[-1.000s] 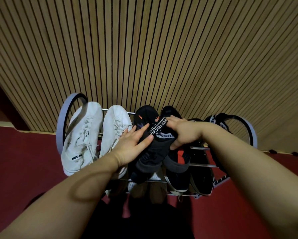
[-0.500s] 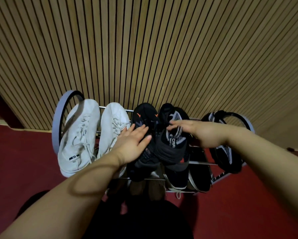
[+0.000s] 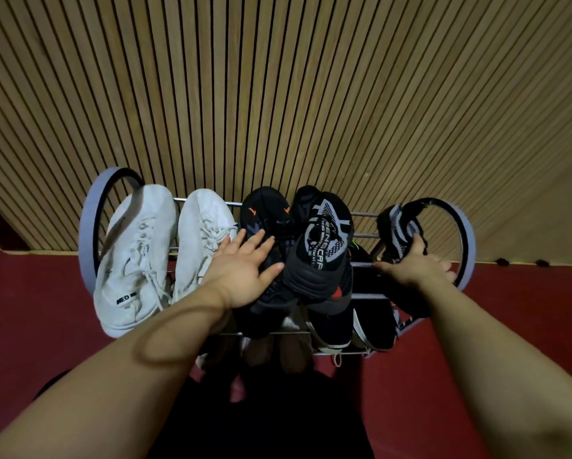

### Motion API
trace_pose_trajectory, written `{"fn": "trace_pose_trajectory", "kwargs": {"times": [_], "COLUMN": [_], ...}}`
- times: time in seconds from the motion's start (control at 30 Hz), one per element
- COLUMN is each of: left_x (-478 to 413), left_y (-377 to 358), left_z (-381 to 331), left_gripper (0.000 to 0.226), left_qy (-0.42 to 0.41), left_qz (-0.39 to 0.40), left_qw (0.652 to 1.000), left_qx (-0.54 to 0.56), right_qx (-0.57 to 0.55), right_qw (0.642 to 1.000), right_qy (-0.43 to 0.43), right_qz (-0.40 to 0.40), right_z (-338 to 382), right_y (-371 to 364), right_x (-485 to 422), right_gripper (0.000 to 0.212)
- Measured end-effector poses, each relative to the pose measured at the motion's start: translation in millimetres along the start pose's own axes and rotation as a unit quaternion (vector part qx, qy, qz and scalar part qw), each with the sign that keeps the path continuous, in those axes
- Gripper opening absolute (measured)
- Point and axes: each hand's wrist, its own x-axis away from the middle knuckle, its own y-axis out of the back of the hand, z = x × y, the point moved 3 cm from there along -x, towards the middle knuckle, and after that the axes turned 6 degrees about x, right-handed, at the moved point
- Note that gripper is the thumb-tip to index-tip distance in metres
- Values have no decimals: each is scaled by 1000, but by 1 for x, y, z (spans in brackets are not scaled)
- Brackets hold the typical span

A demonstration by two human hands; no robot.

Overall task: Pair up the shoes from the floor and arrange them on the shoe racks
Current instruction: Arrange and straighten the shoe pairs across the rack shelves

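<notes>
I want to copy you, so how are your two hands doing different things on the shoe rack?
The left hand lies flat with straight fingers on the black shoe with orange marks; the right hand curls around the striped shoe. The left hand is at the middle of the shoe rack; the right hand is by its right end. Both are stretched out over the shoe rack.
</notes>
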Motion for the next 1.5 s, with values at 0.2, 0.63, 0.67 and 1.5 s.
{"fn": "trace_pose_trajectory", "kwargs": {"times": [0.2,0.63,0.67,1.5], "left_x": [-2,5,4,68], "left_y": [-1,12,13,42], "left_z": [0,1,2,36], "left_gripper": [67,81,83,97], "left_qy": [2,21,26,18], "left_qz": [-10,-48,-49,-66], "left_qw": [1000,979,968,985], "left_qx": [11,195,244,161], "right_qx": [-48,-214,-225,48], "right_qw": [996,975,972,939], "right_qy": [53,53,63,328], "right_qz": [50,26,13,-88], "right_z": [12,9,12,142], "right_y": [-2,63,79,50], "right_x": [5,-15,-1,113], "right_gripper": [116,127,126,74]}}
